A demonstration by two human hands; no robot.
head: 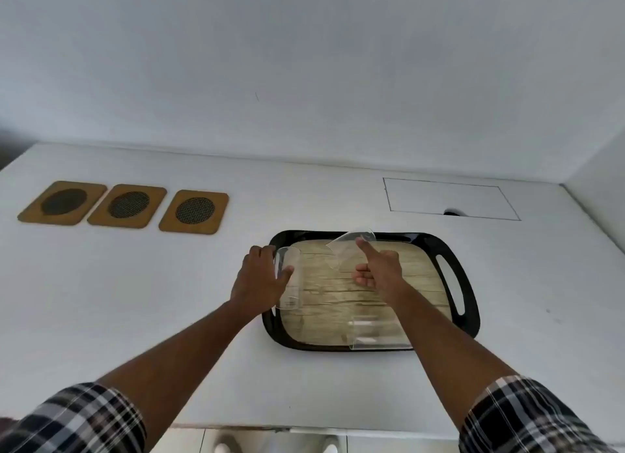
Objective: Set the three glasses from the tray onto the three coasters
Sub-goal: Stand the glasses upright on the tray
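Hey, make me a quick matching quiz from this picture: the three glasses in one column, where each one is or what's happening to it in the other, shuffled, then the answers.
Things:
1. glass at the tray's left edge
2. glass at the tray's far edge
3. glass at the tray's near edge

States:
A. untouched, no hand on it
B. tilted, right hand on it with forefinger outstretched
C. gripped by the left hand

Pairs: 1-C, 2-B, 3-A

A home kitchen: white countertop [135, 300] against bare wall [304, 63], serving tray [470, 283], cork coasters [128, 206].
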